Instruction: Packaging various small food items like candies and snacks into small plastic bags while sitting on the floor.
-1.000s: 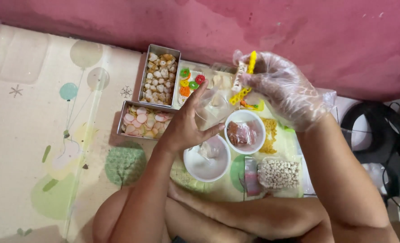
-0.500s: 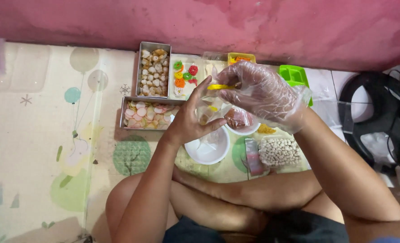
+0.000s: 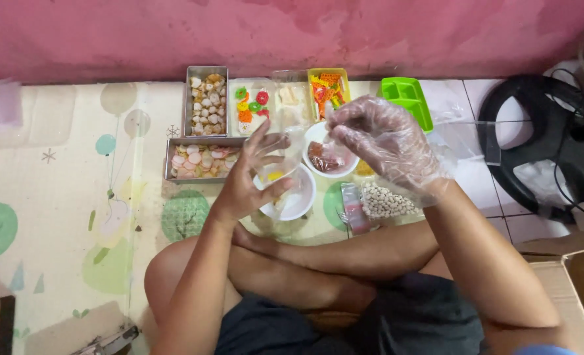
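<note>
My bare left hand [image 3: 246, 181] holds a small clear plastic bag [image 3: 280, 164] upright over a white bowl [image 3: 298, 204]; a yellow snack piece [image 3: 275, 175] lies inside the bag. My right hand [image 3: 380, 141], in a clear plastic glove, hovers just right of the bag above a second white bowl [image 3: 318, 133] that holds a reddish packet. Its fingers are loosely curled and I see nothing between them.
Along the pink wall stand a metal tray of pale puffs [image 3: 206, 102], a clear box of coloured rings [image 3: 251, 105], a yellow tray of mixed crackers [image 3: 328, 85] and a green tray [image 3: 407, 98]. A tray of pink-white discs [image 3: 200, 161] is nearer. A bag of white beans [image 3: 384, 202], a black fan [image 3: 541, 144] and a cardboard box [image 3: 578, 289] are on the right.
The gloved right hand came down from the yellow tray with yellow pieces, put one into the bag my left hand holds, and now has drawn back slightly, with nothing seen in it.
</note>
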